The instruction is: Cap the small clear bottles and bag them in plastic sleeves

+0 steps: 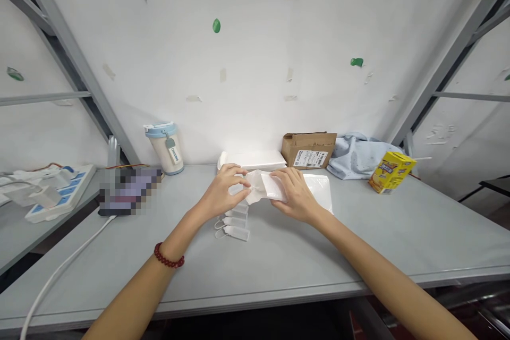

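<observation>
A small white pouch (261,186) with a crumpled end is held just above the desk, between both hands. The thumb and fingertips of my left hand (225,191) pinch its left end. My right hand (294,192) grips the pouch's other end from above, fingers bent over it. On the desk below my left hand lie several small translucent white tubes (237,232) with thin loops, partly hidden by that hand. A flat white plastic packet (321,188) lies behind my right hand, which hides part of it. Whatever may be inside the pouch cannot be made out.
Along the wall stand a tumbler (165,151), a white box (253,159) and a cardboard box (308,150), beside a blue cloth (353,156). A yellow drink carton (391,172) is at right. A phone (131,191) and power strip (66,199) are left.
</observation>
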`<state>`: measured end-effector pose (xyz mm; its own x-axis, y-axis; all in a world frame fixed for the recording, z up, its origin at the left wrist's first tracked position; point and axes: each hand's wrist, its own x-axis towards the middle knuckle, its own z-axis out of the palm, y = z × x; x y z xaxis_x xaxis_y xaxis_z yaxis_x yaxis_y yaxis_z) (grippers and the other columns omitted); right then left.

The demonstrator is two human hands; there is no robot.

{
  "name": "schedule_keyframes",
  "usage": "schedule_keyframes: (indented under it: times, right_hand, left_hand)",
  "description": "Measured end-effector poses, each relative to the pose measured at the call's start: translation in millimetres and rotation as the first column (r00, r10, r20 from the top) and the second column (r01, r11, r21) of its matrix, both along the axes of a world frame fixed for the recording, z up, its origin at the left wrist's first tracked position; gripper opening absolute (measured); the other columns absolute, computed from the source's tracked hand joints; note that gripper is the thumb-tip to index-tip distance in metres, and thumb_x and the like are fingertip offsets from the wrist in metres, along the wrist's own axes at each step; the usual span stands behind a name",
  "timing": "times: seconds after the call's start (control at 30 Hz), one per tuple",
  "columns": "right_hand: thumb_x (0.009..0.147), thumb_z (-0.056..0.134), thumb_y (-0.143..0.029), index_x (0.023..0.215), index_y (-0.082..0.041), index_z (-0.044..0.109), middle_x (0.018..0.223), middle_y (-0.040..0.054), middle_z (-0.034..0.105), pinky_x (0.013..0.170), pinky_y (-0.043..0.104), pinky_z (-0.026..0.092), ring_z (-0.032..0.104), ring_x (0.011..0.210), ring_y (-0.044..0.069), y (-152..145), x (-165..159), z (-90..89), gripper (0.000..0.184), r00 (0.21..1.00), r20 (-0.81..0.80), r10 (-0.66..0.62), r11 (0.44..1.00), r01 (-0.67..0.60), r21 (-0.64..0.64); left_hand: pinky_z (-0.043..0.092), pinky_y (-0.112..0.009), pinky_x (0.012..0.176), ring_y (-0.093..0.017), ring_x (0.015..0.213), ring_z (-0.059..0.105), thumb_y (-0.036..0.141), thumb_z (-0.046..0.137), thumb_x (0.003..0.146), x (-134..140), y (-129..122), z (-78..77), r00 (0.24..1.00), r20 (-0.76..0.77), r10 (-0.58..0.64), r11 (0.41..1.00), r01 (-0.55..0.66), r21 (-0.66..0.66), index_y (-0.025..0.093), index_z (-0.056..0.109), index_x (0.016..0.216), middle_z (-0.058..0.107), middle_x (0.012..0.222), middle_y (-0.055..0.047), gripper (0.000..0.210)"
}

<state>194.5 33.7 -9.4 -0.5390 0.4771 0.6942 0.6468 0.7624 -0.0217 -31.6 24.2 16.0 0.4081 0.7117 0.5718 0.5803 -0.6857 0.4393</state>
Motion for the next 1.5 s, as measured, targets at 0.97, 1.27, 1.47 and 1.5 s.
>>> schedule_keyframes:
  times: [0.97, 1.27, 1.47, 1.5]
  right_hand:
    - [0.066, 0.056, -0.015, 0.125, -0.017, 0.035, 0.118, 0.0136, 0.05, 0.088, 0.044, 0.032, 0.043, 0.107, 0.029, 6, 2, -2.7, 0.063, 0.994, 0.083, -0.074, 0.994, 0.08, -0.071]
    - [0.071, 0.054, -0.018, 0.127, -0.013, 0.034, 0.115, 0.0153, 0.05, 0.085, 0.043, 0.034, 0.043, 0.104, 0.03, -1, -3, -2.3, 0.06, 0.995, 0.091, -0.041, 0.997, 0.046, -0.062]
    - [0.071, 0.054, -0.018, 0.126, -0.013, 0.036, 0.111, 0.0151, 0.05, 0.085, 0.043, 0.035, 0.043, 0.101, 0.029, -4, -6, -3.7, 0.058, 0.993, 0.113, -0.019, 0.998, 0.026, -0.064]
    - [0.071, 0.054, -0.018, 0.126, -0.012, 0.036, 0.111, 0.0152, 0.05, 0.085, 0.042, 0.035, 0.043, 0.101, 0.029, -5, -7, -3.3, 0.058, 0.993, 0.114, -0.015, 0.998, 0.022, -0.063]
  left_hand:
    - [0.046, -0.025, 0.068, -0.016, 0.084, 0.055, 0.024, 0.052, 0.079, 8, -6, 2.4, 0.961, 0.246, 0.126, 0.992, -0.116, -0.058, 0.019, 0.059, 0.075, 0.061, 0.09, -0.003, 0.009]
    - [0.037, -0.037, 0.095, -0.023, 0.112, 0.045, 0.027, 0.061, 0.076, 17, -7, -9.1, 0.993, 0.117, 0.028, 0.999, -0.025, -0.023, 0.025, 0.072, 0.08, 0.058, 0.109, -0.005, 0.012]
    - [0.042, -0.021, 0.058, -0.013, 0.064, 0.055, 0.023, 0.055, 0.077, 24, -12, -11.3, 0.975, 0.216, -0.052, 0.915, 0.133, -0.381, 0.018, 0.073, 0.074, 0.065, 0.067, 0.0, 0.019]
    - [0.04, -0.02, 0.055, -0.012, 0.061, 0.053, 0.021, 0.054, 0.076, 25, -13, -10.9, 0.972, 0.229, -0.044, 0.906, 0.135, -0.4, 0.017, 0.073, 0.071, 0.064, 0.064, 0.001, 0.019]
